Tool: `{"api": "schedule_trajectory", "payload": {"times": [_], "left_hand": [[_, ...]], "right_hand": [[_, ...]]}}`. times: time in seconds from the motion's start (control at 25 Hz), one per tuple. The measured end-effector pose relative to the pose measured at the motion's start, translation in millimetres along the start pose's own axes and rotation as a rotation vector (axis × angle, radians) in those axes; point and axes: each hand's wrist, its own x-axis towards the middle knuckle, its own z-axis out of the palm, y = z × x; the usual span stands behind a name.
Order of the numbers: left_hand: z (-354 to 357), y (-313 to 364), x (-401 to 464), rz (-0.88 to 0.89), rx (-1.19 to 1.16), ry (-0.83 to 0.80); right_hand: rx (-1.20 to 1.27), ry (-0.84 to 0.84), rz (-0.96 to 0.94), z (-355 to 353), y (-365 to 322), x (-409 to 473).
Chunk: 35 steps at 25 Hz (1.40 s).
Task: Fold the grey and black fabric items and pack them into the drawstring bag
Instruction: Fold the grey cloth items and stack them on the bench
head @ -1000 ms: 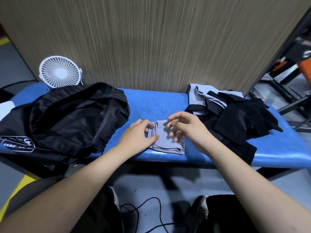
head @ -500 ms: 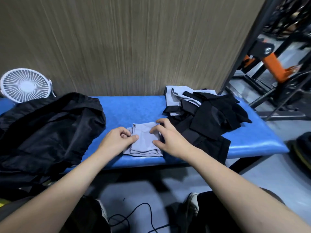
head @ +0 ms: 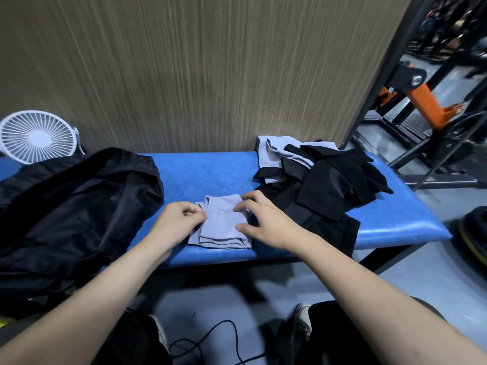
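Cloth on padded bench
Grey folded fabric (head: 221, 222) matt, smooth; bench pad (head: 210, 175) blue, slight sheen; left of it, black drawstring bag (head: 76, 206) glossy synthetic; behind, wood-grain wall (head: 197, 69) matt.

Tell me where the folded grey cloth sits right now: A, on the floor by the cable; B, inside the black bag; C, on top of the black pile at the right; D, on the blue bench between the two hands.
D: the grey cloth lies flat on the blue bench, with the left hand pinching its left edge and the right hand touching its right side.
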Motion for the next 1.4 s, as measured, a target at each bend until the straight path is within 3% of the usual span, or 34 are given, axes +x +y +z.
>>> {"api": "schedule_trajectory", "payload": {"times": [0.12, 0.28, 0.4, 0.48, 0.6, 0.72, 0.84, 1.0, 1.12, 1.24, 1.4], "left_hand": [[-4.8, -1.7, 0.8, 0.01, 0.094, 0.019], [-9.4, -2.1, -5.2, 0.153, 0.422, 0.089], [-9.9, -2.9, -14.0, 0.272, 0.478, -0.059], [-8.4, -6.2, -16.0, 0.349, 0.646, -0.135], [-9.2, -13.3, -13.1, 0.4, 0.837, -0.132], [-15.0, -20.8, -7.3, 0.385, 0.886, -0.137], [-21.6, -24.1, -4.0, 0.479, 0.942, -0.073], [-25.8, -26.6, -1.6, 0.571, 1.005, -0.061], [-26.8, -27.8, 1.6, 0.482, 0.993, -0.158], [-28.2, -22.5, 2.7, 0.474, 0.992, -0.154], [-24.5, -2.8, 5.8, 0.58, 0.949, -0.02]], "right_hand": [[-0.055, -0.047, 0.002, -0.8, -2.6, 1.4], [-0.029, -0.141, -0.009, -7.6, 0.4, -0.8], [-0.063, -0.225, -0.029, -9.1, 5.2, -4.3], [-0.191, -0.25, -0.042, -3.9, 6.7, -3.3], [-0.28, -0.269, -0.059, 4.8, 4.6, 3.0], [-0.231, -0.203, -0.074, 6.0, -3.5, 12.0], [-0.254, -0.075, -0.122, 9.8, -11.0, 22.0], [-0.391, -0.183, -0.09, 17.1, -11.9, 28.9], [-0.425, -0.239, -0.059, 13.7, -13.1, 32.5], [-0.408, -0.239, -0.057, 9.4, -12.7, 37.2], [-0.361, -0.033, -0.077, -11.5, -14.3, 37.7]]}}
